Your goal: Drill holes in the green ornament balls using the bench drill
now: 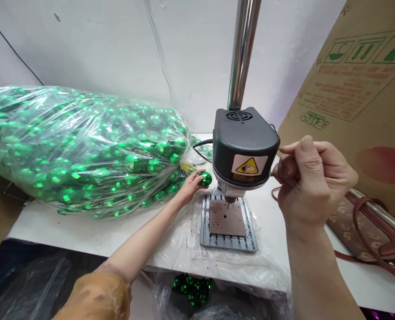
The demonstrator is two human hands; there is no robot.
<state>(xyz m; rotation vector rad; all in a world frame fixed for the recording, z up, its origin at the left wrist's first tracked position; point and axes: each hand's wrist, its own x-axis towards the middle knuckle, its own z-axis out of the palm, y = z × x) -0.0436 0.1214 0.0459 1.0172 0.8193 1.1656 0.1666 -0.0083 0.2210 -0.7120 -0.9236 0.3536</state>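
Left hand: the left hand (190, 186) is grasping a shiny green ball (205, 179), fingers wrapped around its near side.

Ball's place: in that grip, just beside the drill head, above the counter (67, 233) and near the tied neck of the bag.

Right hand: the right hand (312, 182) is raised to the right of the drill head, with its fingers curled inward. A thin brown cord (275, 193) runs just beside it; I cannot tell whether the hand is holding anything.

Drill: a small bench drill (244, 149) stands upright on the counter, with a steel column (242, 53) and a dark head bearing a yellow warning label (249, 165).

Drill base: a grey slotted base (229, 242) carries a brown square plate (227, 218) with a small hole, and dark specks lie around it on a plastic sheet (197, 240).

Left of the drill: a large clear bag (84, 151) full of green balls lies on the counter.

Right side: a cardboard box (350, 89) leans behind a handbag with brown straps (367, 231).

Below the counter: more green balls (192, 289) show in plastic.
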